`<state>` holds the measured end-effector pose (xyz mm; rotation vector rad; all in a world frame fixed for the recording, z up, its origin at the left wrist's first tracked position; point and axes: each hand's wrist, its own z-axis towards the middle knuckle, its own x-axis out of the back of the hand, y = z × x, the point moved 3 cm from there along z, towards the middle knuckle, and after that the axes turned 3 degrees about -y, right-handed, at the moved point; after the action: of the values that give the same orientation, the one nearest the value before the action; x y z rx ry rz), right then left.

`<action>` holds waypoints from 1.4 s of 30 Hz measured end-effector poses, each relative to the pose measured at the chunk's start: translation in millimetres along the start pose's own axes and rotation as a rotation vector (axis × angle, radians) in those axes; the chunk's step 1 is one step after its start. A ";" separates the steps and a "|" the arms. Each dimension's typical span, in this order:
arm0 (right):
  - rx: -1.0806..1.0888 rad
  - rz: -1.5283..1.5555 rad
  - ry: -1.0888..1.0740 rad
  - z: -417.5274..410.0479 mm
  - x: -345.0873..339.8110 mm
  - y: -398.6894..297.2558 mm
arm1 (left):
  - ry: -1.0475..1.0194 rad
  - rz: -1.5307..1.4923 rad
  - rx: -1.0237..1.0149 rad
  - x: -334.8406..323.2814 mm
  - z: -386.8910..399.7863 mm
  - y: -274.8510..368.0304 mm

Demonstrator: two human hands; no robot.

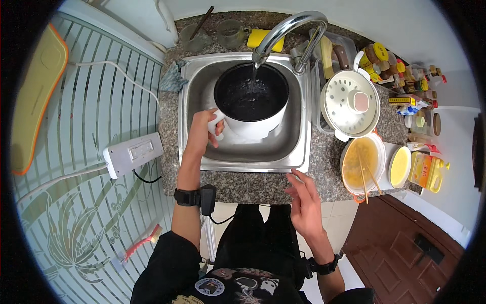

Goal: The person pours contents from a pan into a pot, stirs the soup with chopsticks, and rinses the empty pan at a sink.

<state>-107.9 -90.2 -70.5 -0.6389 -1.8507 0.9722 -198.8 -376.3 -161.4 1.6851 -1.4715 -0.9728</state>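
My left hand point(204, 126) grips the white handle of a deep pot point(254, 127) with a black interior and a white outside. The pot is inside the stainless-steel sink point(197, 163), below the chrome faucet point(273, 33). Water runs from the spout into the pot and ripples the surface inside. My right hand point(306, 203) hovers by the front edge of the granite counter point(250, 186), with its fingers apart and nothing in it.
On the right are a white steamer pot point(350, 104), a bowl of yellowish liquid point(358, 163) with chopsticks, and several seasoning bottles point(379, 53). Behind the sink lie a yellow sponge point(265, 40) and glass mugs point(231, 33). A blue rag point(173, 77) and a power strip point(133, 155) are on the left.
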 end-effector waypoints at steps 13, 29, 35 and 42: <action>-0.059 0.012 0.018 -25.3 -3.0 7.9 | -0.098 -0.166 0.009 -10.3 16.0 -14.0; -0.164 0.025 0.003 -46.0 -1.2 19.2 | -0.325 -0.578 0.083 -30.5 47.2 -40.7; -0.150 0.021 0.009 -47.9 -2.4 19.5 | -0.212 -0.710 0.073 -22.8 53.2 -45.7; -0.151 0.032 0.024 -49.0 -6.4 21.6 | -0.238 -0.482 -0.029 -10.2 44.1 -28.0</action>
<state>-60.5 -65.7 -78.6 -0.7700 -1.9101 0.8478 -224.8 -363.7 -206.1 2.0039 -1.2024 -1.4859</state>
